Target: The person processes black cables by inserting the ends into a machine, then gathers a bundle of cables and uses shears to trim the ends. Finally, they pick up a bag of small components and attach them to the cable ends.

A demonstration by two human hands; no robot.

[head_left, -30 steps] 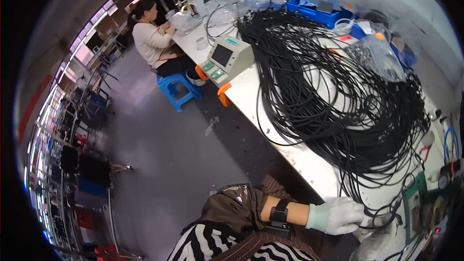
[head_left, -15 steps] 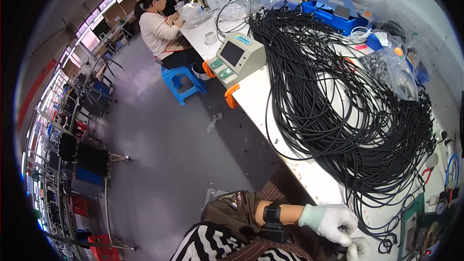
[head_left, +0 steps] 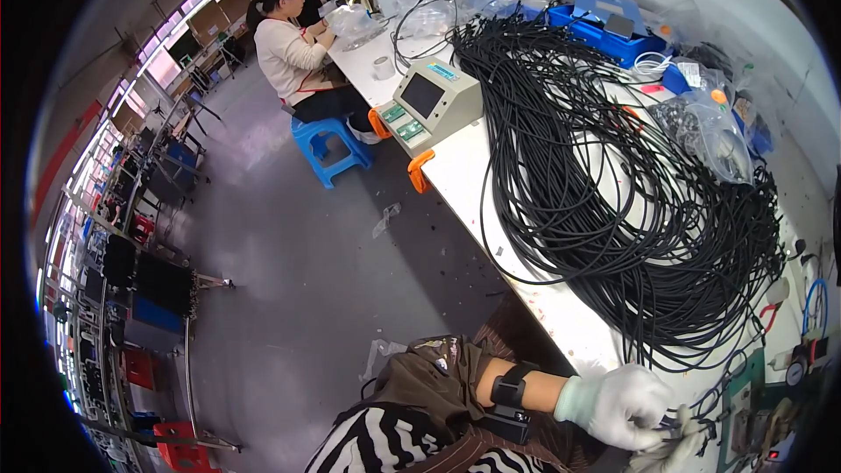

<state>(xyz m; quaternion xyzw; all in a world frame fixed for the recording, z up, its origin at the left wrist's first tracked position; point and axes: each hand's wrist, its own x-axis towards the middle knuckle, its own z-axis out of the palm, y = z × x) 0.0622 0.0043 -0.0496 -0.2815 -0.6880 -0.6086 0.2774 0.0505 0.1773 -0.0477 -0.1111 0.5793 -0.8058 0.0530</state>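
Black cables [head_left: 561, 184] heaped on a white table [head_left: 455, 177]

Head view, read as a clock face: the black cables fill three o'clock. Toward half past four, the white-gloved left hand [head_left: 626, 407] has its fingers curled in; the right hand [head_left: 673, 454], also gloved, is just beside it, partly cut off by the lower edge. Some cables run down near both; whether either hand pinches one, I cannot tell. At half past one sits a blue box [head_left: 596, 38], its lid [head_left: 618, 7] raised, with a flat grey piece [head_left: 619, 26] in it. At half past two, a clear bag [head_left: 723, 136] bunches around small, blurred bits.
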